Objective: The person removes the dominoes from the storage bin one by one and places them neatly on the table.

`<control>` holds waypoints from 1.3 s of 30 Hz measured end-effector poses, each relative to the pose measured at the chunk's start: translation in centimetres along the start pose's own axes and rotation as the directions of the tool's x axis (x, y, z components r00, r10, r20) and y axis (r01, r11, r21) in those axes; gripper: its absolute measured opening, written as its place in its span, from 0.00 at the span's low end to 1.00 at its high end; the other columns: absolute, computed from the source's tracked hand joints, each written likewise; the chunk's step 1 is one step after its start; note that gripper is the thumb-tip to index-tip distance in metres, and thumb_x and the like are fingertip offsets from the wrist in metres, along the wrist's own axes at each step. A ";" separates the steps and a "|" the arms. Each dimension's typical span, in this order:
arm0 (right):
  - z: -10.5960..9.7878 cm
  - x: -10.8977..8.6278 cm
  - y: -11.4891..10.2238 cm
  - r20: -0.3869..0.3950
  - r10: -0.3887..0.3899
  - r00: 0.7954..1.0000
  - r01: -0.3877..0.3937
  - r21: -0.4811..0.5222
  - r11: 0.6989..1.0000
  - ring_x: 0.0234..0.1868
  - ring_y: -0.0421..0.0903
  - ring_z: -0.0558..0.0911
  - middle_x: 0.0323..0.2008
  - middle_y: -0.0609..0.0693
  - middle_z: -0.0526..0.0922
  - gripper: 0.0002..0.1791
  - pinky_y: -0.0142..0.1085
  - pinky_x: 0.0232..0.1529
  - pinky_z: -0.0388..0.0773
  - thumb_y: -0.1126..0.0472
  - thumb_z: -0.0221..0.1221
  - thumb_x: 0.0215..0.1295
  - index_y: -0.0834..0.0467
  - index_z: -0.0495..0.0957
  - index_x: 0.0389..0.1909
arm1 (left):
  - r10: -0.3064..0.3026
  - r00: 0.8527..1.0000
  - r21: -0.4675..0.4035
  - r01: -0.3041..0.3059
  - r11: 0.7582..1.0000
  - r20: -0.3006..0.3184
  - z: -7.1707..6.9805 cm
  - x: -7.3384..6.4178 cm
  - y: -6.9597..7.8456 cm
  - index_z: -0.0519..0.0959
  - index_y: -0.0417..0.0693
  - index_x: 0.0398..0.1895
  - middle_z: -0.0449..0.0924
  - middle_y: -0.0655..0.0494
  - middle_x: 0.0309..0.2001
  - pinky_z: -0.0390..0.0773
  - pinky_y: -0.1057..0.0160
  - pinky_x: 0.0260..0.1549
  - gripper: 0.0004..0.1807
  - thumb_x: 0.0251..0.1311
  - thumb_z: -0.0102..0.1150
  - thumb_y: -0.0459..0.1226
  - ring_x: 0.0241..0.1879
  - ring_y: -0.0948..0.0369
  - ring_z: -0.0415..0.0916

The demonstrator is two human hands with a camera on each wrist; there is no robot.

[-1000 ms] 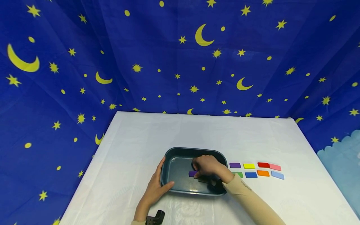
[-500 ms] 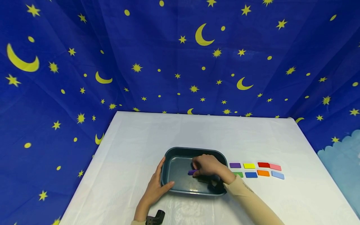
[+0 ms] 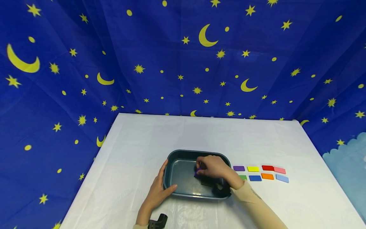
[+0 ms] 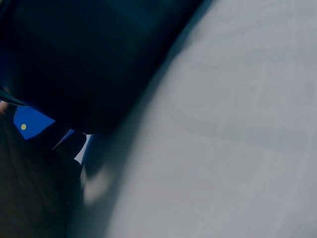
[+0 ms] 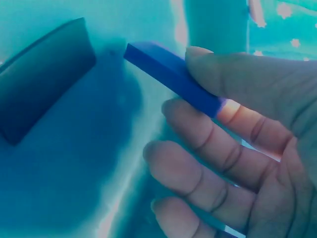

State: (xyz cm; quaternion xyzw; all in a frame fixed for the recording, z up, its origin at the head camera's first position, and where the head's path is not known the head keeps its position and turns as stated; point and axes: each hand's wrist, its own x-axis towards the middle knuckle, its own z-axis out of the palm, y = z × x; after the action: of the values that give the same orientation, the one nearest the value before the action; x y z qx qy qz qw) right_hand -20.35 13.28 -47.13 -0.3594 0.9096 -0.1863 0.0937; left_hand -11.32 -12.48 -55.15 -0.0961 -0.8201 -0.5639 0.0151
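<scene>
A dark blue-grey rectangular tray [image 3: 183, 178] with raised walls stands on the white table. My left hand [image 3: 157, 190] holds its left side at the near corner, thumb over the near rim and fingers along the outside wall. Inside it, my right hand [image 3: 213, 166] pinches a small purple rectangular block [image 5: 173, 74] between thumb and fingers, tilted above the tray floor. The other fingers are loosely bent below it. A dark block [image 5: 49, 82] lies on the floor of the tray beside that hand. The left wrist view shows mostly the outer tray wall [image 4: 89, 59] and tabletop.
Right of the tray lie several coloured blocks in two rows: purple [image 3: 239, 168], yellow [image 3: 253, 169], red [image 3: 267, 168] and pink [image 3: 279, 170] behind; green [image 3: 243, 177], blue [image 3: 255, 178], orange [image 3: 267, 176] and light blue [image 3: 282, 178] in front. A starry blue curtain [image 3: 160, 57] encloses the table.
The purple block has turned in my right fingers, from pointing left to steeply angled and mostly covered. My right hand has shifted slightly away and right; the left hand stays put.
</scene>
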 end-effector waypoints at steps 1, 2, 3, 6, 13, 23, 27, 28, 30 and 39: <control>-0.1 -0.1 0.0 -0.008 -0.001 1.000 0.001 -0.002 1.000 0.22 0.35 0.69 0.22 0.36 0.72 0.09 0.33 0.23 0.66 0.53 0.67 0.56 0.48 0.76 0.31 | -0.002 1.000 -0.002 0.002 1.000 0.001 0.0 0.0 0.0 0.47 0.72 0.74 0.50 0.52 0.73 0.57 0.32 0.53 0.49 0.51 0.64 0.48 0.66 0.43 0.55; -0.2 -0.2 0.0 -0.017 0.002 1.000 -0.002 -0.007 1.000 0.23 0.35 0.70 0.23 0.36 0.73 0.09 0.33 0.24 0.66 0.53 0.66 0.56 0.48 0.76 0.31 | -0.005 1.000 -0.003 0.005 1.000 0.002 0.0 0.0 0.0 0.47 0.72 0.74 0.50 0.52 0.73 0.57 0.32 0.53 0.49 0.51 0.64 0.48 0.66 0.43 0.55; -0.3 -0.4 0.0 -0.027 0.003 1.000 -0.003 -0.006 1.000 0.23 0.35 0.70 0.24 0.36 0.73 0.08 0.33 0.25 0.67 0.53 0.66 0.56 0.48 0.76 0.32 | -0.007 1.000 -0.004 0.007 1.000 0.004 0.0 0.0 0.0 0.47 0.72 0.74 0.50 0.52 0.73 0.57 0.32 0.53 0.49 0.51 0.64 0.48 0.66 0.43 0.55; -0.7 -0.8 0.1 -0.066 0.007 0.998 -0.007 0.006 1.000 0.25 0.35 0.71 0.25 0.35 0.74 0.08 0.34 0.26 0.68 0.52 0.66 0.56 0.48 0.77 0.32 | -0.007 1.000 -0.005 0.007 1.000 0.007 0.0 0.0 -0.1 0.46 0.72 0.74 0.49 0.53 0.73 0.57 0.32 0.53 0.49 0.51 0.64 0.48 0.66 0.43 0.54; -2.3 -2.2 0.5 -0.150 0.041 0.988 -0.027 0.095 0.995 0.24 0.34 0.71 0.22 0.35 0.73 0.08 0.33 0.26 0.67 0.53 0.66 0.58 0.50 0.77 0.32 | -0.020 1.000 -0.003 0.020 1.000 0.009 0.1 0.0 0.0 0.46 0.73 0.74 0.49 0.53 0.73 0.57 0.31 0.53 0.50 0.52 0.65 0.46 0.67 0.43 0.53; -4.0 -4.9 1.3 -0.248 0.162 0.955 -0.123 0.168 0.978 0.17 0.34 0.68 0.18 0.35 0.71 0.07 0.32 0.20 0.66 0.54 0.65 0.59 0.50 0.78 0.35 | -0.049 0.999 0.010 0.049 0.999 0.013 0.0 0.1 0.2 0.46 0.75 0.74 0.49 0.53 0.73 0.57 0.32 0.54 0.50 0.51 0.65 0.47 0.67 0.44 0.53; -4.4 -6.0 1.9 -0.283 0.198 0.939 -0.154 0.170 0.973 0.16 0.34 0.67 0.18 0.35 0.71 0.07 0.33 0.19 0.65 0.54 0.64 0.60 0.51 0.79 0.36 | -0.044 0.999 0.008 0.044 0.999 0.015 -0.1 0.3 0.2 0.46 0.75 0.74 0.49 0.53 0.73 0.57 0.32 0.54 0.50 0.52 0.65 0.47 0.67 0.44 0.53; -4.5 -6.4 2.0 -0.291 0.211 0.933 -0.165 0.174 0.971 0.16 0.35 0.67 0.18 0.36 0.71 0.07 0.33 0.19 0.65 0.53 0.64 0.61 0.51 0.79 0.36 | -0.044 0.999 0.008 0.044 0.999 0.015 -0.1 0.3 0.2 0.46 0.75 0.74 0.49 0.53 0.73 0.57 0.32 0.54 0.50 0.51 0.65 0.47 0.67 0.44 0.52; -4.6 -7.1 2.4 -0.308 0.241 0.920 -0.189 0.190 0.963 0.17 0.36 0.68 0.19 0.37 0.72 0.07 0.33 0.18 0.65 0.54 0.64 0.61 0.51 0.80 0.37 | -0.046 0.999 0.007 0.046 0.999 0.016 0.0 0.3 0.2 0.46 0.75 0.74 0.49 0.53 0.73 0.56 0.32 0.54 0.50 0.52 0.65 0.47 0.67 0.44 0.52; -4.6 -11.2 4.1 -0.415 0.394 0.820 -0.295 0.284 0.912 0.19 0.39 0.69 0.20 0.42 0.73 0.05 0.33 0.19 0.65 0.56 0.63 0.62 0.52 0.80 0.37 | -0.051 0.998 0.010 0.051 0.999 0.019 0.0 0.0 0.1 0.46 0.75 0.74 0.49 0.52 0.73 0.56 0.31 0.54 0.49 0.52 0.64 0.46 0.67 0.42 0.52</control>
State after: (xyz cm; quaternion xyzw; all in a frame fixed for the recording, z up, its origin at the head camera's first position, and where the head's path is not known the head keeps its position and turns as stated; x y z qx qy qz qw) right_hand -16.16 24.96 -44.21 -0.1212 0.9308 -0.3401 -0.0573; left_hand -11.34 -12.47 -55.01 -0.0805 -0.8249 -0.5594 -0.0069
